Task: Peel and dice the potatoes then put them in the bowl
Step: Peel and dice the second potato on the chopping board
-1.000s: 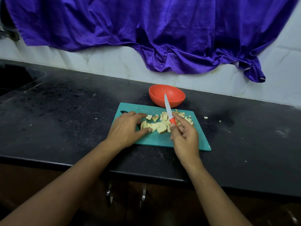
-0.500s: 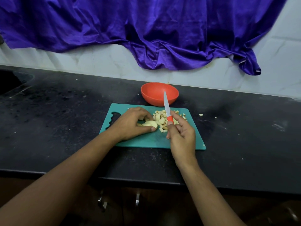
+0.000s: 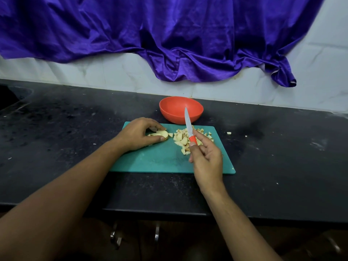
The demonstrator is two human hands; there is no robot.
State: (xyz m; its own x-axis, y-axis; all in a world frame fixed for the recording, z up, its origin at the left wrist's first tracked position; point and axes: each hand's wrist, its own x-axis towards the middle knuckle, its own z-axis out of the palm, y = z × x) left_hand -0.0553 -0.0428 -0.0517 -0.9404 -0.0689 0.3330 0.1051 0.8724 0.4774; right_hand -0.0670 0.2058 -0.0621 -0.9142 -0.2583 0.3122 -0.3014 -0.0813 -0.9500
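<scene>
Potato wedges [image 3: 161, 134] lie at the far left of the teal cutting board [image 3: 160, 163], where we pinch them between the curled fingers and thumb of our left hand [image 3: 140, 134]. Our right hand [image 3: 206, 159] grips the orange-handled knife [image 3: 189, 129], blade pointing away, over the diced potato pile [image 3: 181, 139] mid-board. The orange bowl [image 3: 172, 110] stands just behind the board.

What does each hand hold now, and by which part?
The right hand grips the knife by its orange handle. The left hand pinches a potato piece by its edges on the cutting board.
</scene>
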